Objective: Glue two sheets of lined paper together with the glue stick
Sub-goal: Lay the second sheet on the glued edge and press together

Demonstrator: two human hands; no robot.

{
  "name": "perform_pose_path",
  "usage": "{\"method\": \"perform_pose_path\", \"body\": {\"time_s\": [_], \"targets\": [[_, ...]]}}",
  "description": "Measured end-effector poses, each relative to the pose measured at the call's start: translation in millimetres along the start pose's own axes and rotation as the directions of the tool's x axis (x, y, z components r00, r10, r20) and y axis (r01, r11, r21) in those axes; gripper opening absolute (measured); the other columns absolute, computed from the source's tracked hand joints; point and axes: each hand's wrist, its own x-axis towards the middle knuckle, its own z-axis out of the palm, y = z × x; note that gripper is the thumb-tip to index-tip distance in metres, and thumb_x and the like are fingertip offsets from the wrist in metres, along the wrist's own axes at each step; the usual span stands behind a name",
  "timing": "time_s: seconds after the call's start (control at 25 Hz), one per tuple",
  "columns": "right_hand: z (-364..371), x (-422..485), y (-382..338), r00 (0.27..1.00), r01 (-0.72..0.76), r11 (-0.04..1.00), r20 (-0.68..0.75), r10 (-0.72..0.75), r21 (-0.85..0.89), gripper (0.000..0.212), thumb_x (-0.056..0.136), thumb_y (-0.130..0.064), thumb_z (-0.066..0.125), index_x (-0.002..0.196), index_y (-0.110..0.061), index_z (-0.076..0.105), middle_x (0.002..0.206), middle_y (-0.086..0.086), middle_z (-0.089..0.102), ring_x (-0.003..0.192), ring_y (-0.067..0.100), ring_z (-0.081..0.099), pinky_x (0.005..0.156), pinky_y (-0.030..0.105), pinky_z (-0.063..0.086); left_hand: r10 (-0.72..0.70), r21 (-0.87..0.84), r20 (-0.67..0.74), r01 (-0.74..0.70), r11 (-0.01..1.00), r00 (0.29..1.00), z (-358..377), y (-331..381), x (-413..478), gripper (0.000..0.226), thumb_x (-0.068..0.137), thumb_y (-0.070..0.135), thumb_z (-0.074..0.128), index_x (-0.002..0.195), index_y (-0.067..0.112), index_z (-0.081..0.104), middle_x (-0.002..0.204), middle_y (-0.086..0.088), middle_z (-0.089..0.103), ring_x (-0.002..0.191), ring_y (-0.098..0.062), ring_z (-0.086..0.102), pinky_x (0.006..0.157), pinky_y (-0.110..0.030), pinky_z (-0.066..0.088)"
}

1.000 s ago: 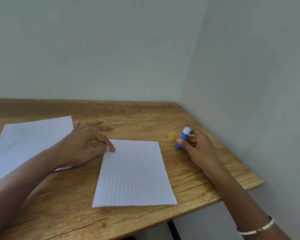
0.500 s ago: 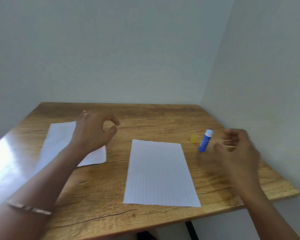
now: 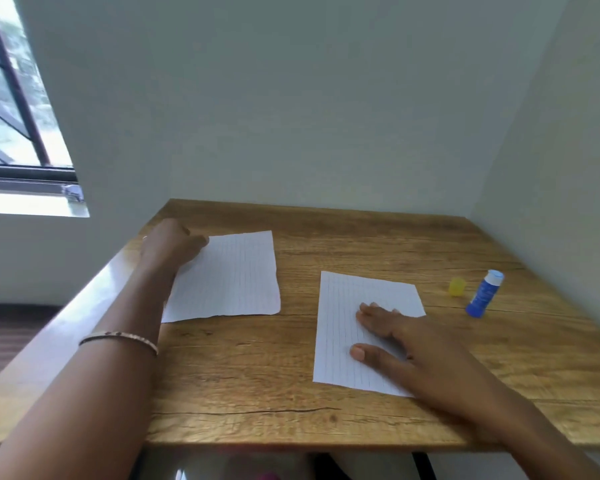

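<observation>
Head-level view down onto a wooden table (image 3: 257, 375) set in a room corner. Two lined sheets lying flat and apart, each with its long axis running away from the viewer: left sheet (image 3: 229, 278) farther off, right sheet (image 3: 340, 306) nearer. Right hand (image 3: 413, 355) spread flat on the right sheet, fingers (image 3: 374, 318) straight, thumb out to the side, pressing down and gripping nothing. Left hand (image 3: 174, 244) stretched to the far left corner of the left sheet and touching it, its fingertips hidden behind the back of the hand, so no telling whether pinching the paper or only resting there. Glue stick (image 3: 484, 294) uncapped, standing on its base near the right wall, off to the right of the right hand and clear of both sheets. Yellow cap (image 3: 457, 286) just beside it. Likely next: carrying the left sheet rightward onto the right one, a job for the left hand alone, with the glue stick far closer to the right hand.
</observation>
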Motion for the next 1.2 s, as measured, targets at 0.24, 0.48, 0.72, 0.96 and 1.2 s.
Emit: {"method": "perform_pose_path", "body": {"time_s": [0.24,0.48,0.72,0.96,1.2], "targets": [[-6,16,13,0.999,0.047,0.999,0.013,-0.047,-0.019,0.065,0.084,-0.068,0.058,0.143,-0.040,0.052,0.150,-0.031,0.041,0.127,-0.029,0.025,0.103,0.000,0.018,-0.044,-0.046,-0.016,0.043,0.998,0.999,0,-15,12,0.021,0.078,0.022,0.074,0.067,0.006,0.066,0.073,-0.009,0.065,0.070,-0.031,0.062,0.061,-0.031,0.042],[-12,32,0,0.990,0.051,0.998,-0.135,-0.045,0.037,0.066,0.079,-0.074,0.048,0.133,-0.039,0.061,0.132,-0.027,0.060,0.107,-0.023,0.045,0.096,0.010,0.032,0.020,-0.659,0.104,0.054,0.750,0.994,-16,13,2,0.013,0.088,0.026,0.072,0.086,0.014,0.067,0.082,-0.001,0.067,0.069,-0.014,0.065,0.058,-0.025,0.047],[-27,85,-28,0.977,-0.033,0.810,-0.150,0.148,0.586,0.074,0.081,-0.062,0.070,0.143,-0.027,0.051,0.127,-0.012,0.065,0.115,0.003,0.062,0.086,0.021,0.048,0.309,-0.945,0.123,0.017,0.327,0.943,-24,53,-33,0.015,0.092,0.030,0.070,0.085,0.018,0.065,0.081,0.002,0.072,0.072,-0.014,0.072,0.062,-0.031,0.060],[-34,102,-40,0.958,-0.031,0.633,-0.157,0.238,0.773,0.025,0.090,-0.029,0.075,0.110,-0.014,0.075,0.101,-0.001,0.080,0.090,0.014,0.077,0.072,0.028,0.061,0.170,-0.914,0.092,0.015,0.405,0.981,13,72,-57,0.024,0.093,0.033,0.069,0.088,0.010,0.060,0.079,0.000,0.064,0.065,-0.013,0.063,0.053,-0.027,0.056],[-56,64,1,0.907,-0.253,0.841,-0.186,0.378,0.479,0.053,0.103,-0.041,0.053,0.067,-0.002,0.057,0.053,-0.007,0.059,0.048,0.002,0.052,0.056,0.027,0.034,0.296,-0.770,0.313,0.059,0.636,0.902,31,76,-70,0.018,0.084,0.024,0.079,0.085,0.007,0.075,0.079,-0.008,0.078,0.058,-0.009,0.067,0.044,-0.020,0.045]]}}
